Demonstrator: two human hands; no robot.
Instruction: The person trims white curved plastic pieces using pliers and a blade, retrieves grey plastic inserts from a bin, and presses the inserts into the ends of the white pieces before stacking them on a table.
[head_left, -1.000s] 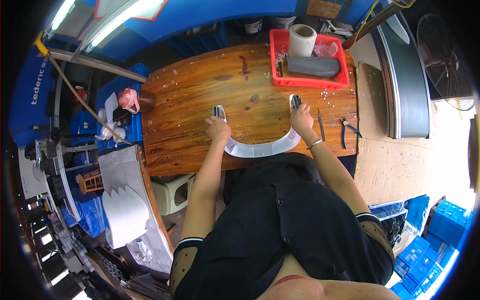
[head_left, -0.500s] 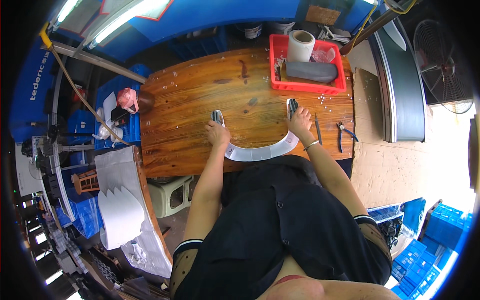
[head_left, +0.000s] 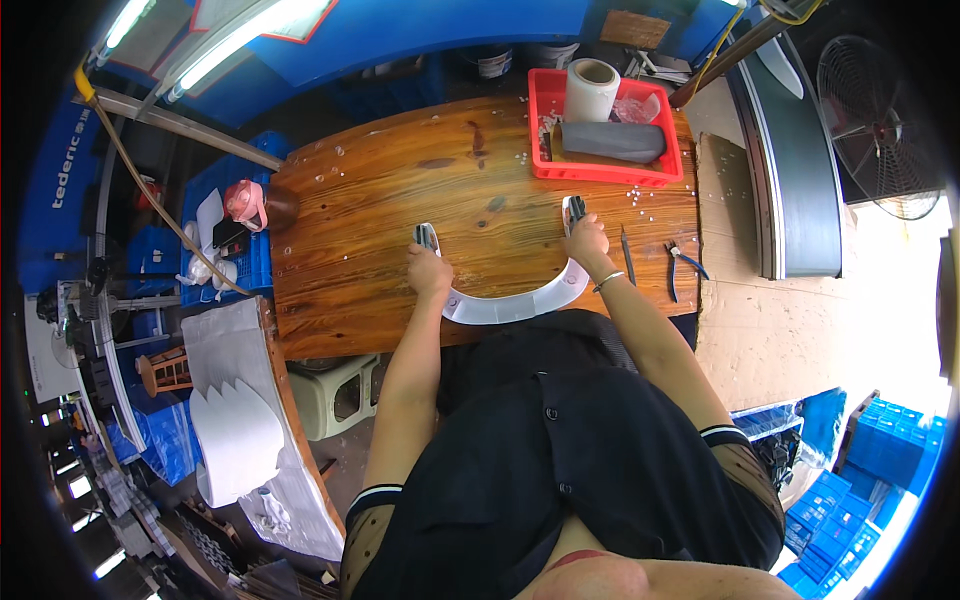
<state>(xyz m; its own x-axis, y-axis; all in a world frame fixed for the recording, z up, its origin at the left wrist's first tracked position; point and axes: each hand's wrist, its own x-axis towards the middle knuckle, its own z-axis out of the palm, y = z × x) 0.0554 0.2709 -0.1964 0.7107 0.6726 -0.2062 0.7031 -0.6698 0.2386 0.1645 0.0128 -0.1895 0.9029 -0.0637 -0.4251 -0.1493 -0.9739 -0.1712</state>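
White U-shaped part (head_left: pixel 515 308) lies at the near edge of the wooden counter (head_left: pixel 370 220), its curve toward the person's body and its two ends pointing away. The left hand (head_left: pixel 430 268) is clamped on the left arm of the part, fingers curled near a dark piece (head_left: pixel 421 237) at that tip; the right hand (head_left: pixel 588 238) grips the right arm the same way, beside another dark piece (head_left: pixel 576 207). Exactly where the fingertips press is hidden. A bracelet (head_left: pixel 607 282) circles the right wrist.

Just right of the right hand lies a slim dark tool (head_left: pixel 628 258), and beyond it a pair of blue-handled pliers (head_left: pixel 674 272), near the counter's right edge. At the far right corner stands a red tray (head_left: pixel 600 174) holding an upright white roll (head_left: pixel 591 95), a grey roll (head_left: pixel 615 142) on its side and crumpled clear film (head_left: pixel 637 108). Small white bits (head_left: pixel 645 200) are scattered near the tray. On the left, a pink-topped jug (head_left: pixel 244 203) stands beside the counter's edge, near a blue crate (head_left: pixel 262 258). Cardboard (head_left: pixel 750 340) spreads to the right.
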